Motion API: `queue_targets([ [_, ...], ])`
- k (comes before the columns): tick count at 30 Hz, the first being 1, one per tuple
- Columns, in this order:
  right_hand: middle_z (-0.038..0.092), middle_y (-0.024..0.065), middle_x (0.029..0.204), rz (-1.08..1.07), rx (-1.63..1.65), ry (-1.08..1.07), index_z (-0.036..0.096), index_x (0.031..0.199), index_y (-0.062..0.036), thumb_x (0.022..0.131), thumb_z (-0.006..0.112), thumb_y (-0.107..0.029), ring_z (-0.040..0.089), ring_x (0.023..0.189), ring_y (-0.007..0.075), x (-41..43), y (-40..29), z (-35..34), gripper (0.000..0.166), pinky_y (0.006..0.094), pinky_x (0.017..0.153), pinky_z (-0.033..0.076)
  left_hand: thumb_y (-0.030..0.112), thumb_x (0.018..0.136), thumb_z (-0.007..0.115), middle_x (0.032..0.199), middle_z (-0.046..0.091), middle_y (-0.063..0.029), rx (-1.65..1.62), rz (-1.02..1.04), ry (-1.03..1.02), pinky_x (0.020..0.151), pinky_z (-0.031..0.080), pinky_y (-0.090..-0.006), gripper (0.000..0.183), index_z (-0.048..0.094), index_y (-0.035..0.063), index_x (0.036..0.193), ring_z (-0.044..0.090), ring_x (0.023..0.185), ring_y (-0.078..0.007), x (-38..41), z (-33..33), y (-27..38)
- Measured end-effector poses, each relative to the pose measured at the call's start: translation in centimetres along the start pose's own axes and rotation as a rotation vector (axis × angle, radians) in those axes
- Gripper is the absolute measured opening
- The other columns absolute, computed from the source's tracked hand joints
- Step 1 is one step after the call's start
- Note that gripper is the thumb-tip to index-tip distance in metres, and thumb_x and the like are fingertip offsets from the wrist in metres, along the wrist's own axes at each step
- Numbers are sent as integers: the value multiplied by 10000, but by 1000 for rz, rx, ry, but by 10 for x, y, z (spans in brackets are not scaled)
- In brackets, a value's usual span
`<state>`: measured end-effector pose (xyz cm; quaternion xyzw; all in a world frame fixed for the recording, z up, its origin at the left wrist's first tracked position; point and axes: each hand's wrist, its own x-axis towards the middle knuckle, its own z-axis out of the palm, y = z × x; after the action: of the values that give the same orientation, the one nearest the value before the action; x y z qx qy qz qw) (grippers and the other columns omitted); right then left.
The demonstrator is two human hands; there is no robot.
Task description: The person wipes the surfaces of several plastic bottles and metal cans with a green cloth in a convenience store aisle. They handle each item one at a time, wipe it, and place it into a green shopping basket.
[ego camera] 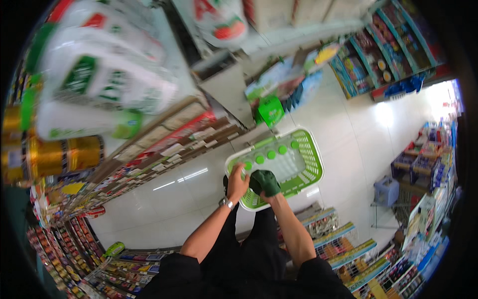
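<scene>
A green-and-white plastic shopping basket point(313, 160) stands on the floor before my legs. Along its far side runs a row of clear bottles with green caps point(271, 154). My left hand point(237, 184), with a metal-band watch on the wrist, reaches over the basket's left end. Its thumb and fingers close around the top of the bottle at that end; the hand hides part of it. In my right hand point(269, 193) is a bunched dark green cloth point(264, 181), held over the basket's near side. The cloth covers most of those fingers.
Close on the left, large white bottles point(108, 78) and gold cans point(63, 155) stand on a shelf unit. A green box point(270, 111) sits just beyond the basket. Goods racks point(343, 250) rise at lower right. Glossy floor tiles point(340, 149) stretch rightward.
</scene>
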<state>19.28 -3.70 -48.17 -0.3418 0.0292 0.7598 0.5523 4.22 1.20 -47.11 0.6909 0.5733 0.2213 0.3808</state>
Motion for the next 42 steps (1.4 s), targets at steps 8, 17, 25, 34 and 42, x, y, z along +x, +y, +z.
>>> queue_targets([
  [8,530,109,1288,-515,-842,-75,385,1425,-32,934,650,-87,542,1124,188,-110,-42,133,561,340,973,477,-32,705,742,1273,614,-183,-303,213,-38,1005,500,-407,589,599,-3,1275,611,1197,-369,-70,-132,177],
  [17,584,139,902,-1428,-2039,-263,580,1039,-1,782,723,-117,578,852,304,-153,-68,251,317,389,786,483,32,736,705,1093,658,-182,-463,400,236,869,524,-391,404,619,-25,1126,665,1013,-351,-107,-239,223],
  [25,575,130,1106,-1251,-1539,-448,510,1206,14,818,741,-145,584,1000,283,-185,-84,380,479,374,900,480,251,862,621,1136,627,-205,-265,773,564,951,472,-419,417,595,-35,1164,602,1063,-348,-94,-358,251],
  [34,545,124,1232,-1063,-960,-519,438,1330,6,785,802,-205,573,1082,257,-222,-104,436,688,377,988,438,559,769,813,1265,535,-201,237,386,1240,1021,292,-550,904,449,-44,1336,434,1211,-371,-4,-484,320],
  [42,518,119,1344,-1036,-928,-488,374,1439,-1,756,856,-259,563,1155,235,-247,-106,413,875,380,1067,401,501,738,838,1143,632,-148,158,261,1161,1018,228,-554,729,599,-17,1193,429,1209,-332,26,-488,312],
])
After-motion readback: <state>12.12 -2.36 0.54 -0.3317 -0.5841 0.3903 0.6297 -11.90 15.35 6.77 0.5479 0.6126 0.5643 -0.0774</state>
